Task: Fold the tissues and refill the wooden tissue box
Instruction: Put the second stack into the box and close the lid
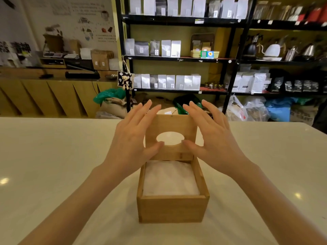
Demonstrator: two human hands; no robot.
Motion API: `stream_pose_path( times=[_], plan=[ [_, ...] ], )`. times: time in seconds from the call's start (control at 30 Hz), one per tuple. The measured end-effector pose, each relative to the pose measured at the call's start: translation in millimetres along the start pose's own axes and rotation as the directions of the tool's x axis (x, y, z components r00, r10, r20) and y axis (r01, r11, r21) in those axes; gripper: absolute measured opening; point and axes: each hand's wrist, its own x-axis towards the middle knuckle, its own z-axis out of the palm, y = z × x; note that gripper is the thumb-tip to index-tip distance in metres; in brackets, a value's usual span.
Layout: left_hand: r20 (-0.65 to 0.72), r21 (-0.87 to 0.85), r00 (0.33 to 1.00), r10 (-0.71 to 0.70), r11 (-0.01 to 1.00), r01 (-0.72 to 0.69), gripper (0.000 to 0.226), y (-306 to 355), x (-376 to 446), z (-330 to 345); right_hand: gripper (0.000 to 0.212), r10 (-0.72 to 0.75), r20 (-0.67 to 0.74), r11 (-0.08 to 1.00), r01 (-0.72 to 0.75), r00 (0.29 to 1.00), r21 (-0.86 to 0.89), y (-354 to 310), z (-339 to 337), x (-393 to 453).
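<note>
A square wooden tissue box [172,208] stands on the white table [53,165], right in front of me. A stack of white folded tissues [170,177] fills it almost to the rim. Its wooden lid [172,124], with an oval hole, stands upright at the box's far edge. My left hand [134,137] holds the lid's left side, thumb on its front face by the oval hole. My right hand [210,137] holds the right side the same way, fingers spread behind the lid.
Beyond the table's far edge stand black shelves [178,59] with white and grey bags, kettles [270,50] at the right. Sacks and plastic bags [247,108] lie on the floor below. A wooden counter [53,75] runs along the left wall.
</note>
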Motion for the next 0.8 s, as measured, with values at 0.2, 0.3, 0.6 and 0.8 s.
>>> stream_pose_path(
  times=[0.2, 0.3, 0.6, 0.8],
  plan=[
    [-0.022, 0.043, 1.000, 0.013, 0.999, -0.012, 0.068, 5, -12, -9, 0.062, -0.048, -0.093, 0.999, 0.050, 0.995, 0.019, -7, -9, -12],
    [-0.018, 0.039, 0.999, 0.028, 0.999, -0.027, 0.061, 11, -29, -18, 0.054, -0.082, -0.112, 0.995, 0.087, 0.990, 0.047, -10, -14, -28],
    [0.108, 0.164, 0.994, 0.008, 0.986, -0.026, 0.061, 27, -94, -18, 0.060, -0.209, -0.022, 0.975, 0.207, 0.978, -0.080, -15, 3, -88],
    [0.151, 0.186, 0.989, -0.001, 0.982, -0.028, 0.061, 35, -120, -10, 0.062, -0.205, -0.005, 0.971, 0.203, 0.979, -0.127, -8, 18, -111]
  ],
)
